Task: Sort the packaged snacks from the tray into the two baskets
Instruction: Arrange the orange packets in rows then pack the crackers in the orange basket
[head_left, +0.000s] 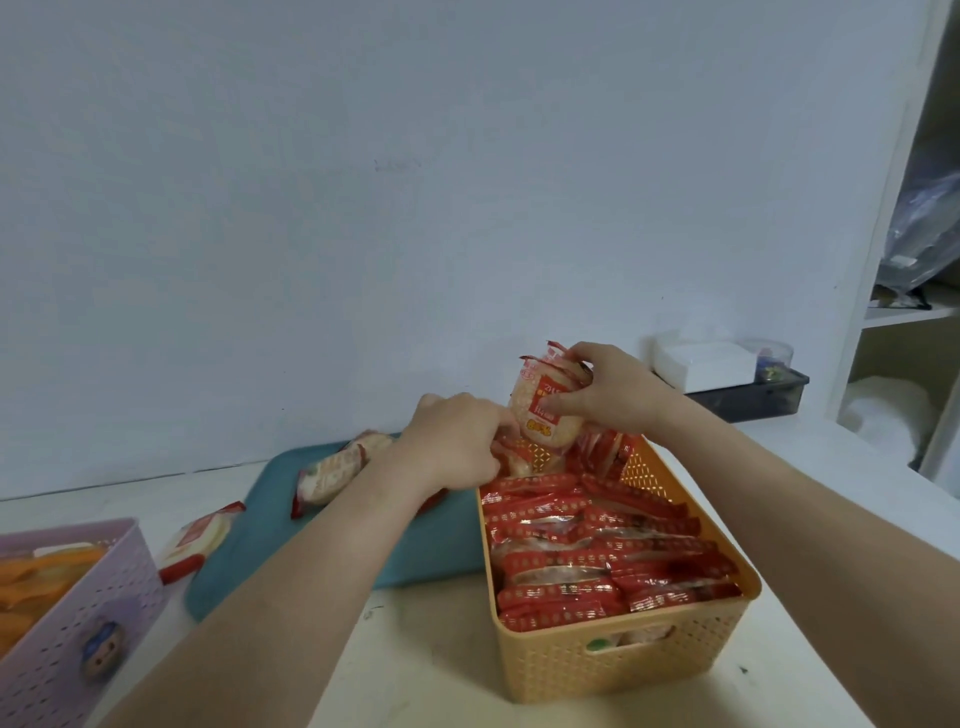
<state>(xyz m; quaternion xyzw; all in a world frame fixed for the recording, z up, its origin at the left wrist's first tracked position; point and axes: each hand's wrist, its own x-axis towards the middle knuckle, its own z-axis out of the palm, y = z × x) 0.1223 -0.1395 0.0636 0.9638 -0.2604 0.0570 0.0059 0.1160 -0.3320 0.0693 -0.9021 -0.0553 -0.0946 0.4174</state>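
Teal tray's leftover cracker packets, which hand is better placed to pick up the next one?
Left. The left hand is over the teal tray, close to the loose cracker packets; the right hand is across at the orange basket, its fingers gripping a packet stack.

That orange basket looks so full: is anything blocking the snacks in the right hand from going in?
Nothing lies between. The right hand holds the snacks just above the far end of the orange basket. Red packets already fill most of it, and the left hand is at its far left corner.
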